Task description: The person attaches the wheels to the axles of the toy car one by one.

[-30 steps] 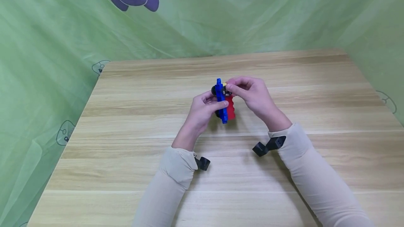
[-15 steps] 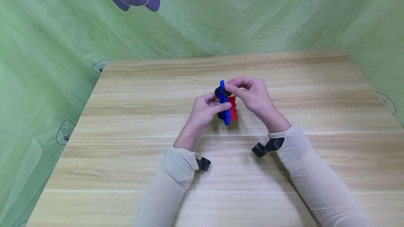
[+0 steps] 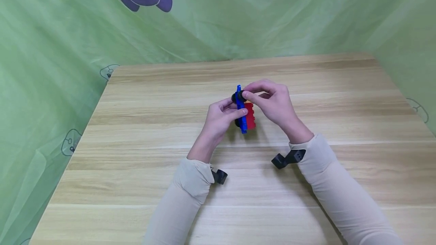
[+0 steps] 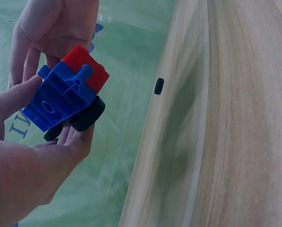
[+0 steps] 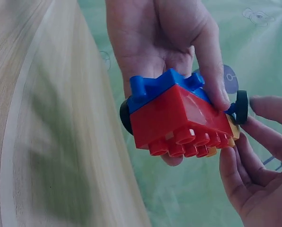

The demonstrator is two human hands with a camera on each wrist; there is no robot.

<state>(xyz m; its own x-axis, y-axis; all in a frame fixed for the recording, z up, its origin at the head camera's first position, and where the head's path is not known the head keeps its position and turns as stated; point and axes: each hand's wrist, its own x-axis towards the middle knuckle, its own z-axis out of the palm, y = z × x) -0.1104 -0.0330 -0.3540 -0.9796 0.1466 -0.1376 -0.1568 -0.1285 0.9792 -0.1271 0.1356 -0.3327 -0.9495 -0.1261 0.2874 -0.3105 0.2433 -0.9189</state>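
Green curtain (image 3: 218,29) with purple prints: backdrop, well beyond the fingers. Wood-grain bench (image 3: 136,184): below the fingers. Beige sleeves (image 3: 184,192) run back from both hands, cuffs at the wrists.

Left hand (image 3: 217,118): fingers gripping the toy vehicle (image 3: 240,104), thumb on one side, other fingers reaching round it; vehicle held up off the bench. Right hand (image 3: 274,99): thumb and index nearly together at the vehicle's end farther from the person.

Blue chassis (image 4: 60,91): under the left thumb, pegs pointing away from it. Red studded block (image 5: 164,118): joined to chassis, just beside the left thumb. Yellow block (image 5: 233,126): partly hidden near the right fingertips. Black wheel (image 5: 242,107): pinched in the right fingers, by the chassis.

Small black disc (image 4: 159,86): on the bench, apart from the left fingers.
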